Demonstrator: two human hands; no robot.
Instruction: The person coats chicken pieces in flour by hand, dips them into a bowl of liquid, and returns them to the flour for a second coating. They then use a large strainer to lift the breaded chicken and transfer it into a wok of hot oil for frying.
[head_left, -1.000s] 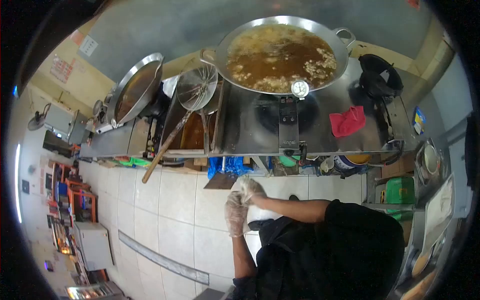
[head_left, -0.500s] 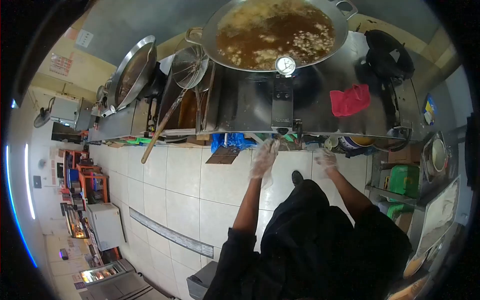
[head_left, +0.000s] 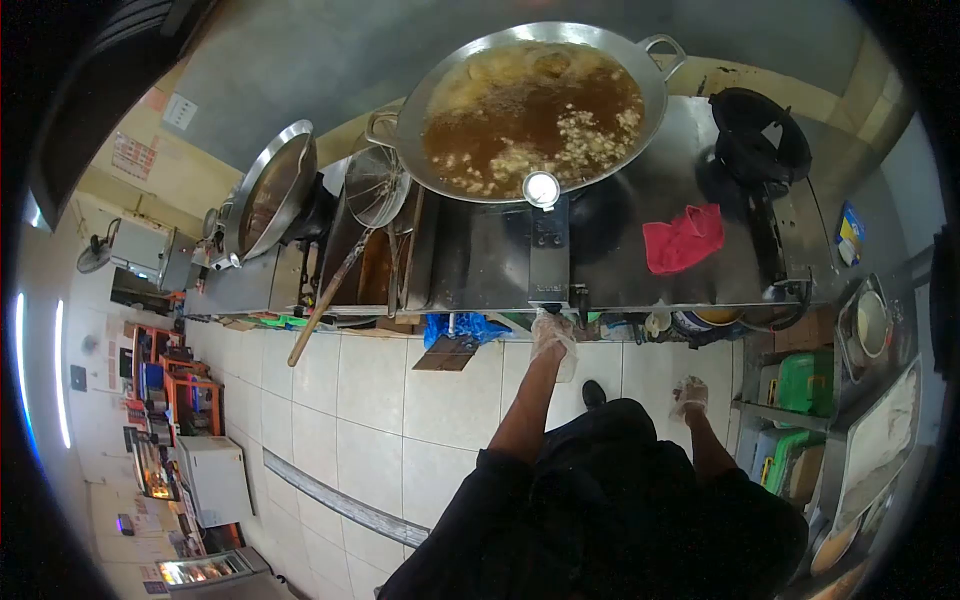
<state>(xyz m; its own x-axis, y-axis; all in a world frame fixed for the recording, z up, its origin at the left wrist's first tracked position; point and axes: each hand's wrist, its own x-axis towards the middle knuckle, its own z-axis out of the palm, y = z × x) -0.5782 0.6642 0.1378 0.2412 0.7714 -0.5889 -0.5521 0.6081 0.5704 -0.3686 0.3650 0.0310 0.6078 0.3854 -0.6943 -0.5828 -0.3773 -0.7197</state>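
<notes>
Gas control under the steel counter's (head_left: 620, 270) front edge, directly below the thermometer dial (head_left: 541, 188): left hand (head_left: 552, 335), in a clear glove, is raised to it, fingers curled; grip itself not discernible. Right hand (head_left: 689, 396), gloved, hangs loosely open, holding nothing. Wok (head_left: 535, 110) of bubbling oil sits above. Step in hand appears to be burner adjustment; next move calls for a small turn, checked against the dial.

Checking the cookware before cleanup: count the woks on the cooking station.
2. A large wok full of bubbling oil sits at the centre of the steel counter; a second wok sits tilted at the far left. Others may be hidden out of view.
</notes>
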